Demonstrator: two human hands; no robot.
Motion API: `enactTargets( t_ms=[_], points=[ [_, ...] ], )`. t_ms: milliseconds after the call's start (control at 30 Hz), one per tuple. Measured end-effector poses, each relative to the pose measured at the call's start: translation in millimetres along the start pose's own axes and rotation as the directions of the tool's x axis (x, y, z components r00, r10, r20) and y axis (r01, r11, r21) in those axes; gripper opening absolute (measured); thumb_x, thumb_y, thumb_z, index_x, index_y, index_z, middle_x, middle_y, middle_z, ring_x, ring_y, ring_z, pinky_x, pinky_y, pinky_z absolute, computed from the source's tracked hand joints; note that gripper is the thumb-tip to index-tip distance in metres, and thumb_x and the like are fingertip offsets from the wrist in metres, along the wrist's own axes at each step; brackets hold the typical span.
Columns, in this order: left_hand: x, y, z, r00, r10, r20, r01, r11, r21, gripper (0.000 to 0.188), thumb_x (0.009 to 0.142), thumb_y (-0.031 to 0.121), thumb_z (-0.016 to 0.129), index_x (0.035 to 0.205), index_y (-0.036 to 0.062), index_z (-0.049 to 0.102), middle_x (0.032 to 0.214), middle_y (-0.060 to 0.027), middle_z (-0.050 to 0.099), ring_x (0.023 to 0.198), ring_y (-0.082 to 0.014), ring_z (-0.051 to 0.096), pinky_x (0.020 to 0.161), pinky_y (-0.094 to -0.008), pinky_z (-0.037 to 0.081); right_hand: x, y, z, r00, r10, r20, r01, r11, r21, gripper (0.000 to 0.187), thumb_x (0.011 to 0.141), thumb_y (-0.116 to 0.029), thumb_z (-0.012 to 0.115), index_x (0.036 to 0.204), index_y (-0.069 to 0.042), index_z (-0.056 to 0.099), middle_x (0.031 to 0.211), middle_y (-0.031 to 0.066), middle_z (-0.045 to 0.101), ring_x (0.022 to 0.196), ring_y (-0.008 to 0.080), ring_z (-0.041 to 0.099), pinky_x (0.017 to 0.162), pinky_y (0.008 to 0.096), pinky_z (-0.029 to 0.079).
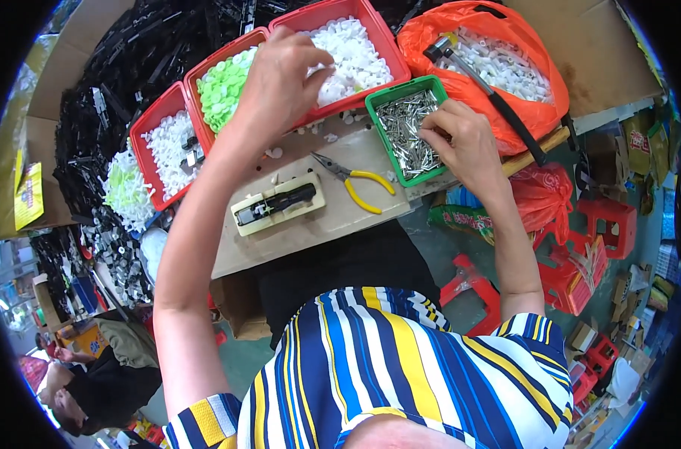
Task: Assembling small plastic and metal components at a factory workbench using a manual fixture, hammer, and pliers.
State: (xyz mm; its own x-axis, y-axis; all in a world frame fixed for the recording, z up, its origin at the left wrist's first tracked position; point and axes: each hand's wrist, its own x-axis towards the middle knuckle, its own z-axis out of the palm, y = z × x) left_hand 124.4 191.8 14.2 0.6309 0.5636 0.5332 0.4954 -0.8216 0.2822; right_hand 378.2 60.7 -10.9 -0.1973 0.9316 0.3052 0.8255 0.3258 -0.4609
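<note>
My left hand (284, 82) is over the edge between the green discs (224, 90) and the small white plastic parts (349, 56) in the red bins. Its fingers curl together above the white parts; whatever they hold is too small to make out. My right hand (464, 142) reaches into the green bin (400, 88) of small metal pins (409, 131), thumb and fingertips pinched at the pins. Between my arms, a cream holder (310, 203) lies on the table with a black part (284, 200) set in it. Pliers with yellow handles (367, 191) lie beside it, jaws towards the bins.
A red bin (142, 150) of white pieces stands at the left. Black plastic parts (131, 67) are heaped behind. At the right, a hammer (498, 105) lies across an orange bag (535, 131) of white parts. Red stools (610, 224) stand beyond. Another person (116, 382) is at lower left.
</note>
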Motion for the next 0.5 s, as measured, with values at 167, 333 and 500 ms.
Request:
enactTargets(
  t_ms=[167,333,500],
  points=[
    [35.4,-55.1,32.9,0.981,0.012,0.194,-0.032,0.994,0.102,0.013,0.079,0.011,0.074,0.09,0.0041,0.074,0.086,-0.0115,0.069,0.09,-0.0301,0.059,0.08,-0.0404,0.048,2.1,0.6,2.9,1.0,-0.011,0.001,0.011,0.998,-0.054,0.009,0.079,-0.007,0.071,0.083,0.0,0.066,0.082,0.0141,0.061,0.085,0.0337,0.062,0.072,0.0454,0.049],
    [57.4,-49.2,58.8,0.961,0.053,0.27,-0.073,0.995,0.066,0.015,0.064,0.013,0.08,0.075,0.0049,0.073,0.075,-0.0144,0.068,0.08,-0.0324,0.066,0.099,-0.0477,0.045,4.7,-0.4,-1.7,0.998,-0.039,0.048,0.046,0.987,-0.155,0.01,0.082,-0.008,0.068,0.088,-0.001,0.068,0.084,0.0138,0.062,0.085,0.0337,0.063,0.071,0.0444,0.049],
    [52.7,-45.1,56.8,0.975,0.095,0.2,-0.115,0.989,0.09,0.012,0.065,0.01,0.078,0.069,0.0042,0.069,0.074,-0.0136,0.067,0.077,-0.0316,0.065,0.09,-0.0427,0.048,-7.8,-22.5,-16.7,0.999,-0.044,-0.01,0.045,0.993,0.108,0.012,0.08,-0.007,0.071,0.09,-0.001,0.068,0.085,0.0122,0.062,0.083,0.0326,0.063,0.07,0.0439,0.049]
  ],
)
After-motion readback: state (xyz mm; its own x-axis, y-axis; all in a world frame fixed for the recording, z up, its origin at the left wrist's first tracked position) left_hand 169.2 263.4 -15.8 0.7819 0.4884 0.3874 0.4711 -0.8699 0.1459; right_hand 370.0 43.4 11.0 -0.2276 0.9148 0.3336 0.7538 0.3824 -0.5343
